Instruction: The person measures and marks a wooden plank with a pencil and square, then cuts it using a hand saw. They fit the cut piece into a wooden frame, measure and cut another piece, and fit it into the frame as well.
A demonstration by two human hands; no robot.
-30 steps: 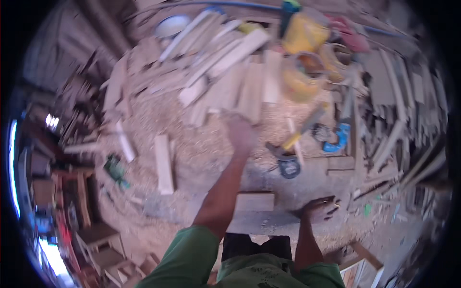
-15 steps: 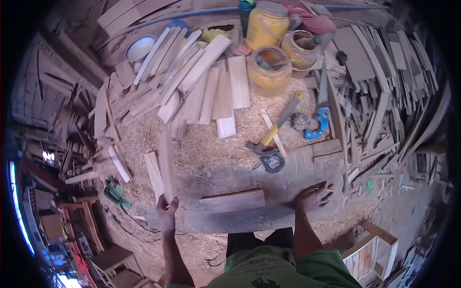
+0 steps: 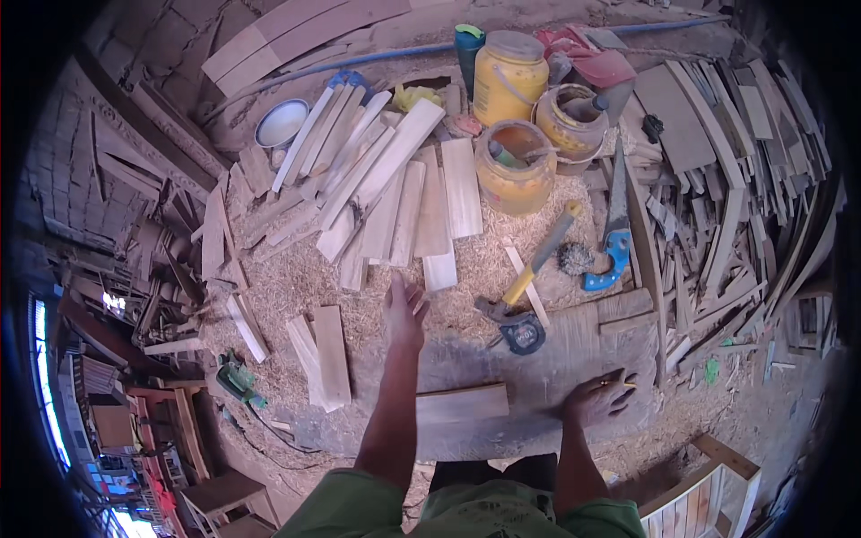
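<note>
Left of a rounded tape measure [image 3: 523, 334], the open left hand [image 3: 405, 311] nears long wooden planks [image 3: 408, 211]; to the tape's right, the right hand [image 3: 595, 400] half-curls, grip unclear; below the tape, a flat rectangular board [image 3: 462, 403].

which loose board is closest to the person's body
The crosswise board between left forearm and right hand; the pair of boards and the piled boards lie farther away.

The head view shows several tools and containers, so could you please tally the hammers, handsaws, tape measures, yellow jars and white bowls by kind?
Hammer: 1
Handsaw: 1
Tape measure: 1
Yellow jars: 3
White bowl: 1
Total: 7
</note>
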